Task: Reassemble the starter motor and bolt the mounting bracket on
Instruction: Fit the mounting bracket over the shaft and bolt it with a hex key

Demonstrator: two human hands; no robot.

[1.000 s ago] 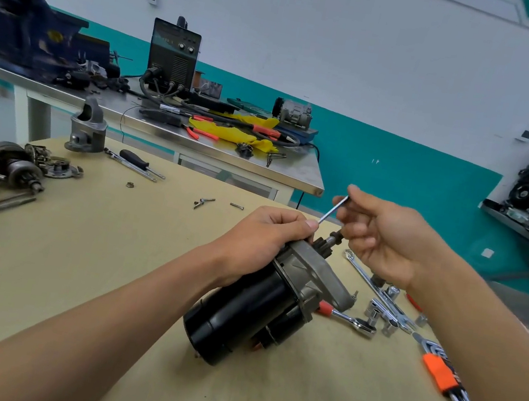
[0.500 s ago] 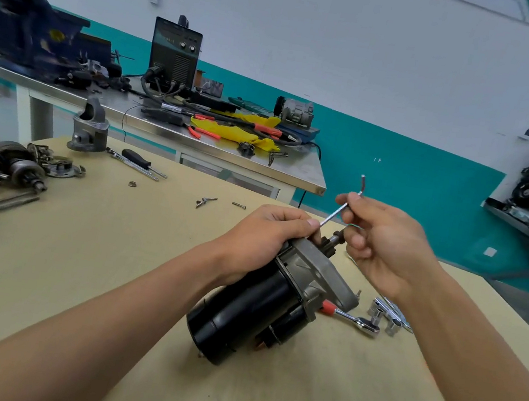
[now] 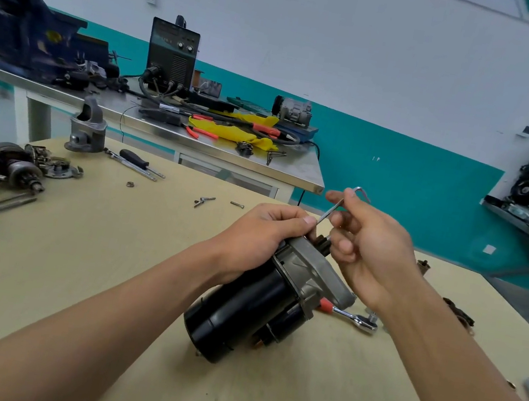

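The motor (image 3: 248,315) is propped tilted on the table (image 3: 74,257), with the black body low and the grey end raised. The grey end is gripped by the left hand (image 3: 260,238), fingers curled round it. A hex key (image 3: 327,214) is pinched in the right hand (image 3: 372,252), its long end pointed down at the motor's top beside the left thumb. A ratchet (image 3: 355,319) lies just beside the motor.

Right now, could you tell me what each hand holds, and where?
Left hand grips the black cylindrical starter motor near its grey housing; right hand pinches the silver L-shaped hex key mid-shaft.
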